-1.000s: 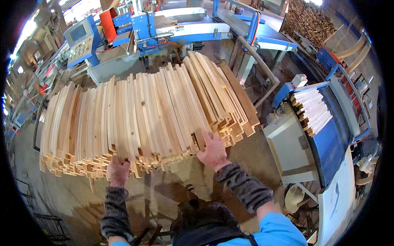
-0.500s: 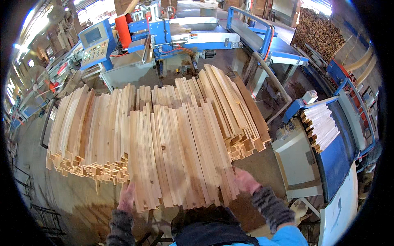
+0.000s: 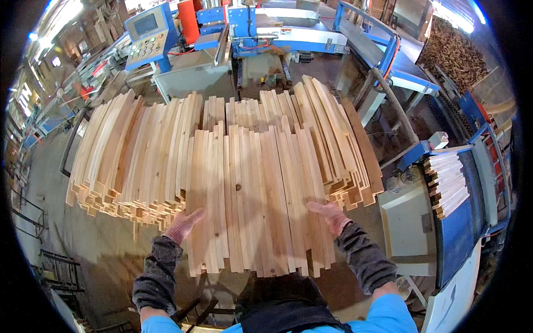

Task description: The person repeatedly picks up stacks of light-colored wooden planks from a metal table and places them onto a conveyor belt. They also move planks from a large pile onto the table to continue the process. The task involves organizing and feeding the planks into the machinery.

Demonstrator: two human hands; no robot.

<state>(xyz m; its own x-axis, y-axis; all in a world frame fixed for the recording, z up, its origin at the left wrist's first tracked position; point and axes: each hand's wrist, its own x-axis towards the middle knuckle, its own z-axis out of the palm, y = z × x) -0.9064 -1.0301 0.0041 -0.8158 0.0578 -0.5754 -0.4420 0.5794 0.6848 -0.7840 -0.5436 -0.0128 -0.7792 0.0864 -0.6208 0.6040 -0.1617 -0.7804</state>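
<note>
A broad layer of pale wooden strips [image 3: 255, 194] lies side by side in front of me, its near ends uneven. My left hand [image 3: 185, 225], in a pinkish work glove, grips the layer's left edge with the thumb over the top. At the right edge, my right hand [image 3: 331, 216] holds on in the same way, gloved alike. The fingers below both thumbs are mostly hidden beside the wood. Dark grey sleeve covers wrap both forearms.
More wooden strips are piled at the left [image 3: 133, 155] and right [image 3: 341, 144]. Beyond stands a blue and white machine [image 3: 294, 41] with a control panel [image 3: 149, 36]. To the right, a blue conveyor belt [image 3: 458, 238] carries whitish strips [image 3: 447, 183]. Scrap wood [image 3: 452, 55] is heaped far right.
Both hands have moved forward along the sides of the strip layer, and their thumbs now lie over its top edges. The whole view has shifted slightly.
</note>
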